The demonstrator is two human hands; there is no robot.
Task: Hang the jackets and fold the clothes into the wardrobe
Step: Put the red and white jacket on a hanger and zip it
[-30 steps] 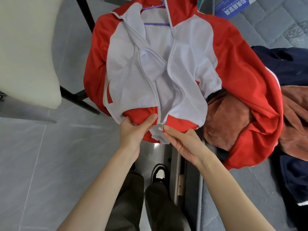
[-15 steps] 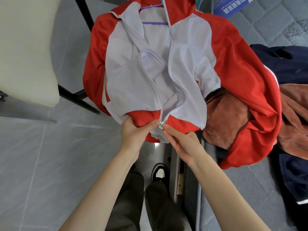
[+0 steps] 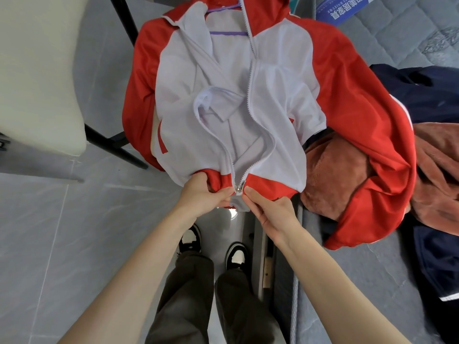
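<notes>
Our red and white jacket (image 3: 268,100) is on a purple hanger (image 3: 227,33), spread out with its top far from us and its bottom edge near us. Half of it lies on the bed (image 3: 409,28) and the other half sticks out over the grey floor (image 3: 49,232).

At the bottom edge sits the little metal zipper pull (image 3: 239,187). Our left hand (image 3: 202,196) pinches the red hem just beside it, and our right hand (image 3: 269,211) pinches the hem on the other side. Both hands are closed on the cloth. We think we hold it this way to line up the two sides, so the zipper can start. Zipped up, the jacket should stay on its hanger better.

Compared with a moment ago, our hands have come closer together and the two sides now meet at the pull — before, it looked a bit looser. The white front is still open above that.

Around the jacket we see a fuzzy brown garment (image 3: 335,180) tucked under the red sleeve, and a dark blue jacket (image 3: 427,95) past it on the bed. A pale chair (image 3: 37,70) stands to our left.
</notes>
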